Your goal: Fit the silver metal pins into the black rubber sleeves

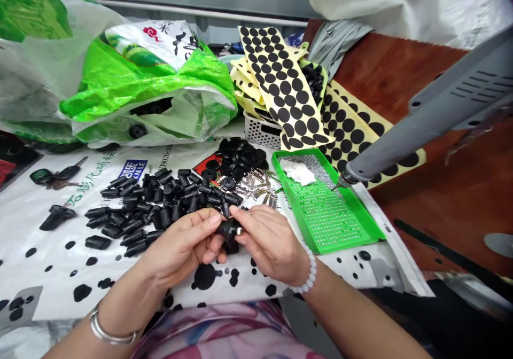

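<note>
- left hand [180, 247]: mostly closed, thumb and fingertips pinching the black rubber part [230, 235]. Sweaty or light grip, and we could drop it into the parts below.
- right hand [268, 241]: nearly closed, fingertips on the small metal insert [239, 231] at the part's end. We can't tell if it's seated. Misalignment could leave it skewed or loose.
- white bead bracelet [308, 272] on the right wrist: sits near the printed plastic sheet [52, 289]. Could drag loose black dots [204, 276] out of place.
- pile of black rubber pieces [154, 204]: just behind the hands. A careless reach could scatter it and mix in the round parts [240, 158].
- loose metal pins [256, 185]: beside the pile, small and free to roll. One stray elbow and we're hunting them.
- green tray [348, 246]: shallow, with silver studs [312, 164] and a white cloth [294, 172]. A bump could spill the studs.
- grey power tool [433, 118]: tip hangs by the tray's far edge. If it swings, it could hit the tray.
- sheets of black adhesive dots [284, 81]: propped on a white plastic basket [260, 129], overhanging. They could slide onto the parts.
</note>
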A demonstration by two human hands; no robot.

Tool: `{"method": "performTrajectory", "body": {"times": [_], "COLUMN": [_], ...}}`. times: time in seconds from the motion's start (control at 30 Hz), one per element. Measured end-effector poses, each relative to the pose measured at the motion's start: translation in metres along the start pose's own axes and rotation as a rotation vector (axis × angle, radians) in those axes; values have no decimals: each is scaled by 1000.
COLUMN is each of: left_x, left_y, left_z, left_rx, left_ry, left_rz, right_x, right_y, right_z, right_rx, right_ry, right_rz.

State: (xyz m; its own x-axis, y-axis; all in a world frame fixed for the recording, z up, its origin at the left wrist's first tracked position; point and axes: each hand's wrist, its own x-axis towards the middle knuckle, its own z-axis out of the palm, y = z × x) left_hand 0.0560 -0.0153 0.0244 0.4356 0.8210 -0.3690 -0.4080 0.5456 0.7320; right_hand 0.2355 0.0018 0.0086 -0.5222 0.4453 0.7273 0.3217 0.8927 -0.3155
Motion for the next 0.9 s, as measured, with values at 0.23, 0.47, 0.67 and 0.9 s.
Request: {"method": "performTrajectory", "body": {"times": [0.23, 0.47, 0.67, 0.9], "left_x": [-2, -7, -11, -13], "left_y": [-1, -4, -10, -15], "left_z": [2, -3, -8, -12], "left_rx": [-103, 23, 3, 211], "left_ry": [-11, 50, 73, 139], "left_rz": [10, 122, 116, 369], "right_x": [9, 19, 22, 25], "right_y": [-6, -19, -26, -26], "right_z": [-9, -4, -1, -5], "right_rx": [-58, -23, 42, 174], "right_ry": [-55, -181, -297, -366], "right_rz": [-5, 267, 436, 505]}}
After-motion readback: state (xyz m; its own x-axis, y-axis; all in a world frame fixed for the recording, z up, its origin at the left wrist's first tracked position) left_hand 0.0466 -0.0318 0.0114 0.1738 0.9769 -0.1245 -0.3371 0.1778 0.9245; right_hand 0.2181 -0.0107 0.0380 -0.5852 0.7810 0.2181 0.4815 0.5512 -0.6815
